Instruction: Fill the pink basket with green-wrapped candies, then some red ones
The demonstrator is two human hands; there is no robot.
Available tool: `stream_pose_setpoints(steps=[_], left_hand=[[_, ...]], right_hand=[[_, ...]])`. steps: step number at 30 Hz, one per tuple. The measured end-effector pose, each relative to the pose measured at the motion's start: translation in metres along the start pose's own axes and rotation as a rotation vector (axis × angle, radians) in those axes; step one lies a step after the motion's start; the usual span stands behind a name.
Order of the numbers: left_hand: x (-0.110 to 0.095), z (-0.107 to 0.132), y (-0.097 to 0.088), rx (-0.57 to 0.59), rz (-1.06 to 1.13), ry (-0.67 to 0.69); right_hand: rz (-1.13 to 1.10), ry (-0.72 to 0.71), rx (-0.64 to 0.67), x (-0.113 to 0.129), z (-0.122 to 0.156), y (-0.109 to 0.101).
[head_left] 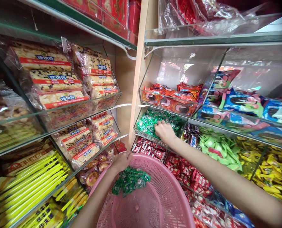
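My right hand [165, 132] reaches into a clear shelf bin filled with green-wrapped candies [145, 122]. Its fingers are curled down into the pile, and their tips are hidden. My left hand [122, 161] grips the far left rim of a pink plastic basket [179, 186], with part of its fingers out of sight. Inside the basket, against its far wall below my left hand, lies a heap of the same green candies [131, 180]. A small pinkish piece [137, 207] shows on the basket's bottom.
Packaged sachima [62, 85] fills shelves on the left, above yellow snack packs [34, 180]. Red snack bags [169, 98] sit over the green bin. Right of it are Snickers bars [192, 139] and light green packets [219, 148]. Glass shelf edges [217, 41] jut out.
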State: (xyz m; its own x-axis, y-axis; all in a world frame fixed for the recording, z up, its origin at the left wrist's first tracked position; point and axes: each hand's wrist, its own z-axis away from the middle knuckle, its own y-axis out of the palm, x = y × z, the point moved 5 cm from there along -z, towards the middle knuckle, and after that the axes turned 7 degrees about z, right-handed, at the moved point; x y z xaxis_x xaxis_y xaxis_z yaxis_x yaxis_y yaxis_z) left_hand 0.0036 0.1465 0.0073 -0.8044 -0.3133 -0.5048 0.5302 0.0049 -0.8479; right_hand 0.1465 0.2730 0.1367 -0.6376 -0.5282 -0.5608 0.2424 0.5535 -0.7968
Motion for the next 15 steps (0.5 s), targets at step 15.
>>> stream_pose_setpoints(steps=[15], left_hand=[[0.005, 0.0, 0.002, -0.011, 0.013, -0.006]], right_hand=[[-0.002, 0.004, 0.062, 0.003, 0.0, -0.007]])
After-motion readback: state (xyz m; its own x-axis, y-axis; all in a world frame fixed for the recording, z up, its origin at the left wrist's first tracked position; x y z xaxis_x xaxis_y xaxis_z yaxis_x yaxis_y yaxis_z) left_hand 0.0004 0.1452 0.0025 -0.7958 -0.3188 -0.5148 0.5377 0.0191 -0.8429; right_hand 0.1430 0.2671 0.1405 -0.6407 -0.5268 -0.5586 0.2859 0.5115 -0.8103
